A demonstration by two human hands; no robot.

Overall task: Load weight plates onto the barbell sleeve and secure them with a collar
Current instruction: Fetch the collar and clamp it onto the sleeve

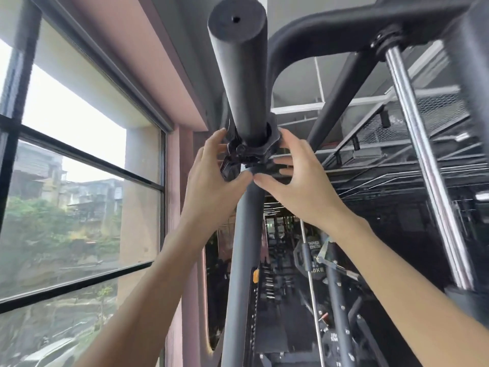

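Note:
A black barbell sleeve (pixel 239 67) points toward the camera at top centre, its round end face showing. A black clamp collar (pixel 251 149) sits around the sleeve's far end, with its lever hanging at the lower left. My left hand (pixel 211 178) holds the collar from the left, thumb under the lever. On the right, my right hand (pixel 296 181) grips the collar, thumb meeting the left thumb below it. No weight plate shows on the sleeve; anything behind the collar is hidden.
A black rack upright (pixel 243 260) runs down below the hands. Chrome guide rods (pixel 423 154) and a black curved frame (pixel 330 30) stand at the right. A large window (pixel 79 181) fills the left. Plates (pixel 309 258) hang on a rack lower right.

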